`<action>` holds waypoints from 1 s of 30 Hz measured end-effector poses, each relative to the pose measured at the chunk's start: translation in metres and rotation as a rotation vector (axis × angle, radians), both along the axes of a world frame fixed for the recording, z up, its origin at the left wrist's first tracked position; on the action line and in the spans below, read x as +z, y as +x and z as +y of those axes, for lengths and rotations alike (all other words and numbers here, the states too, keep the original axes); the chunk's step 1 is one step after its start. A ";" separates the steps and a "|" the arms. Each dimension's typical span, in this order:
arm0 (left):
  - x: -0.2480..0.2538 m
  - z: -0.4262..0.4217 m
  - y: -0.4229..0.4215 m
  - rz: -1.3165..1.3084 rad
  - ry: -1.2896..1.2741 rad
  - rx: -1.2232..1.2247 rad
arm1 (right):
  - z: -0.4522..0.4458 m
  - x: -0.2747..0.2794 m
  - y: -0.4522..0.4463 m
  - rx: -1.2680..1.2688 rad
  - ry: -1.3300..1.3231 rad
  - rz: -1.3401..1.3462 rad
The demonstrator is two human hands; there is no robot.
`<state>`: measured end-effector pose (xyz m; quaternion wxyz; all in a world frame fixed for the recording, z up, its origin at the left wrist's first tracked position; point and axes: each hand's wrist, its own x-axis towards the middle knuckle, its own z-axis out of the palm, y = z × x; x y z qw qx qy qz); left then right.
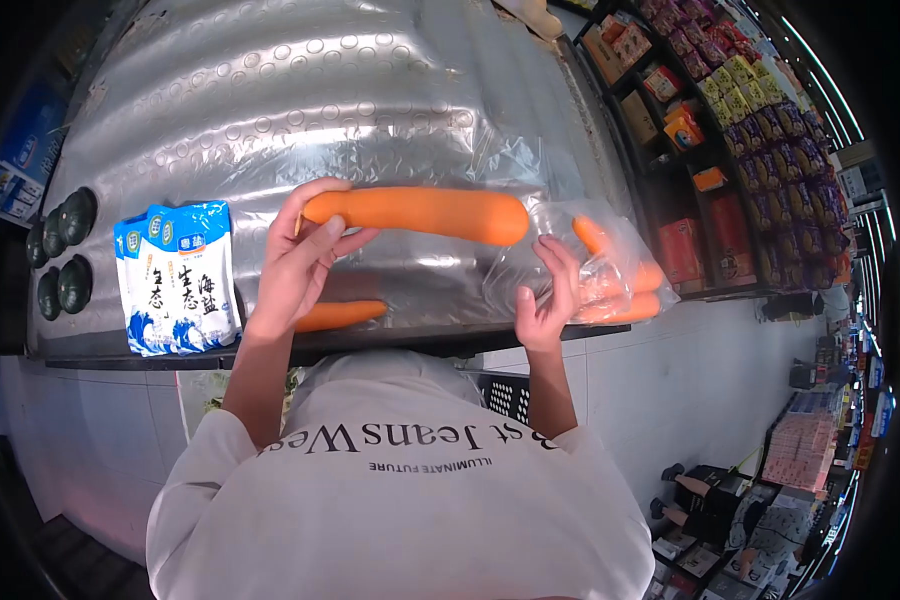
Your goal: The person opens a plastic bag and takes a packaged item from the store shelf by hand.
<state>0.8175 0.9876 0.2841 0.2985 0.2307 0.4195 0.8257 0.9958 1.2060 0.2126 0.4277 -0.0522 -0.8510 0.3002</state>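
Observation:
A long orange carrot [430, 212] is gripped at its narrow end by my left hand [305, 245], its thick end pointing right. Below it, a second carrot [342, 315] lies on the table, partly behind my left wrist. My right hand [550, 290] is at the opening of a clear plastic bag [510, 275], thumb and fingers spread apart. Several carrots [610, 308] lie inside the bag, to the right of that hand. Left of my left hand are blue and white salt packets [178, 278].
Several dark green round vegetables [75, 215] sit at the table's left end. The metallic, bumpy table surface [300, 80] stretches ahead. Shelves of packaged goods [780, 170] stand on the right. A person [715, 510] is at the lower right, beyond the table.

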 end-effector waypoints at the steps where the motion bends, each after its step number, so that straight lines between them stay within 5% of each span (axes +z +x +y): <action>1: -0.013 -0.011 -0.008 -0.041 0.063 -0.045 | -0.015 -0.003 -0.007 0.054 -0.187 0.050; 9: -0.071 -0.063 -0.021 -0.209 0.238 -0.032 | -0.091 0.027 -0.110 0.452 -1.460 0.238; 15: -0.061 -0.078 -0.028 -0.404 0.288 0.061 | -0.102 0.020 -0.169 1.018 -1.645 0.270; 18: -0.078 -0.085 -0.037 -0.436 0.306 -0.121 | -0.098 0.019 -0.180 1.320 -1.636 0.293; 19: -0.071 -0.085 -0.034 -0.442 0.122 -0.021 | -0.095 0.020 -0.182 1.414 -1.596 0.290; 22: -0.085 -0.091 -0.037 -0.467 0.266 -0.159 | -0.089 0.028 -0.185 1.507 -1.558 0.277; 25: -0.085 -0.090 -0.037 -0.430 0.102 0.025 | -0.090 0.031 -0.178 1.343 -1.789 0.222; 30: -0.075 -0.083 -0.032 -0.311 0.028 0.047 | -0.083 0.022 -0.178 1.326 -1.814 0.189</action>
